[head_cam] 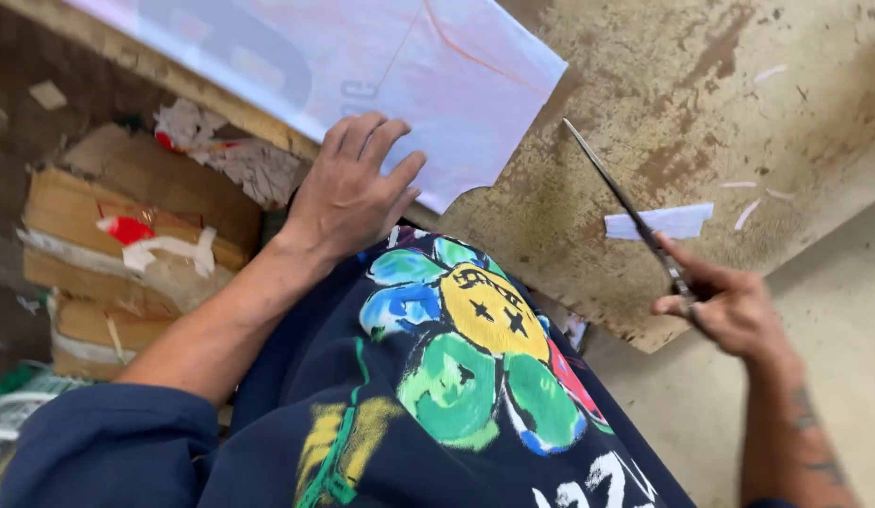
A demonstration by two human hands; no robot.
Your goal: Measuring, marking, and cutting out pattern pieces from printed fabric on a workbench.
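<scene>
My left hand (351, 188) lies flat, fingers spread, on the near edge of a pale pink and white sheet (390, 56) spread over a worn brown table (701, 94). My right hand (729, 301) grips the handles of long metal scissors (621, 202); their closed blades point up and left over the table, apart from the sheet. A small white offcut strip (660, 222) lies on the table right beside the scissor blades. My dark blue shirt with a colourful flower print (475, 357) fills the lower middle.
Stacked cardboard pieces with red and white scraps (127, 235) sit below the table's left side. Torn paper (240, 160) lies under the table edge. Small white slivers (753, 202) dot the table at right. Pale floor (833, 310) shows lower right.
</scene>
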